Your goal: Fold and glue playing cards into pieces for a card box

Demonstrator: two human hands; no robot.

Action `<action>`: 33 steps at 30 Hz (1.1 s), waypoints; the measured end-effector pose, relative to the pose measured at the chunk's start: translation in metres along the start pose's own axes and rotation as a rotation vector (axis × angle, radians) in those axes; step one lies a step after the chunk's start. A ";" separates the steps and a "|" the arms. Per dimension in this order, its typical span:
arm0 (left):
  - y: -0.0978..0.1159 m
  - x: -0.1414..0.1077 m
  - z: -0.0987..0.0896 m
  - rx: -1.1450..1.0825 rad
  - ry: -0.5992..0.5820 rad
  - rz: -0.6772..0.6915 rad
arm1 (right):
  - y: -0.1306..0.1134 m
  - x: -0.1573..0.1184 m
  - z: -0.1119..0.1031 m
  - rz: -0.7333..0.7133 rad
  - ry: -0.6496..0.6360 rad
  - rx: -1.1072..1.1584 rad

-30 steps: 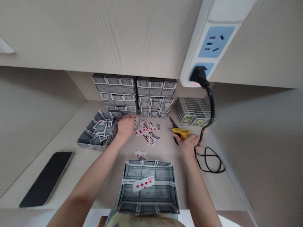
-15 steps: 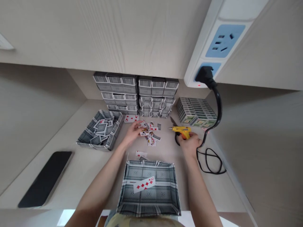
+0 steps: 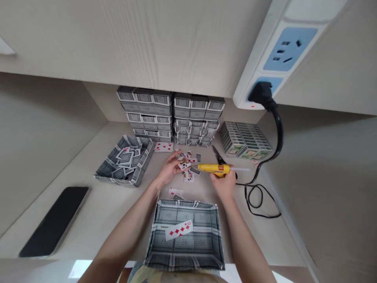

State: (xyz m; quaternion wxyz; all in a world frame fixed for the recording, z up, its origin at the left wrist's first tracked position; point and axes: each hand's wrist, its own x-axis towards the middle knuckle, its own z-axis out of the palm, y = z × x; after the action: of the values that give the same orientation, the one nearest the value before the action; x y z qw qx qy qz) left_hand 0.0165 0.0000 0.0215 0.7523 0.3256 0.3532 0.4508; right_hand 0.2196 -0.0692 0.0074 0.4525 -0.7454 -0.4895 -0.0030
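Observation:
My left hand (image 3: 170, 168) pinches a small card piece (image 3: 184, 165) above a loose pile of cut card pieces (image 3: 189, 176). In my right hand (image 3: 224, 184) is a yellow glue gun (image 3: 214, 168), its nozzle pointing left and close to the held piece; a clear glue stick juts from its back. Nearest my body stands an open box made of playing cards (image 3: 196, 243), with a six of diamonds strip (image 3: 179, 230) inside. A few pieces (image 3: 176, 192) lie just behind this box.
Card-made boxes (image 3: 150, 114) are stacked at the back. A card tray (image 3: 103, 173) and black phone (image 3: 54, 222) are left. Scissors (image 3: 218, 155), card packs (image 3: 246, 139) and a black cable (image 3: 260, 215) are right, below a power strip (image 3: 256, 67).
My right hand has moved left with the glue gun, bringing its nozzle near the card piece. My left hand has lifted the piece slightly rightward from the pile.

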 end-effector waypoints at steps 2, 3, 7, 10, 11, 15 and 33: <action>-0.001 -0.001 0.004 0.005 0.006 0.008 | -0.003 -0.001 0.000 -0.024 -0.017 0.005; -0.002 -0.001 0.006 0.016 0.013 0.018 | -0.004 -0.001 0.000 -0.032 -0.023 0.011; -0.005 0.001 0.006 0.074 0.015 0.066 | -0.006 -0.001 0.000 -0.060 -0.053 0.025; -0.006 0.002 0.002 0.136 -0.036 0.087 | -0.004 -0.001 0.000 -0.060 -0.085 0.020; -0.007 0.002 0.001 0.162 -0.048 0.085 | -0.003 -0.002 0.000 -0.055 -0.095 0.015; -0.012 0.001 0.001 0.276 -0.019 0.098 | -0.001 -0.003 0.001 -0.033 -0.114 0.000; -0.016 0.000 0.005 0.374 -0.008 0.204 | 0.003 -0.002 0.006 0.052 -0.162 0.047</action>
State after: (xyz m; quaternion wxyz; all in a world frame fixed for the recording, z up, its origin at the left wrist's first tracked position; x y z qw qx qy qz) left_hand 0.0283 -0.0070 0.0110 0.6307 0.4952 0.3930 0.4500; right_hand 0.2176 -0.0673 0.0011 0.4286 -0.7451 -0.5047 0.0805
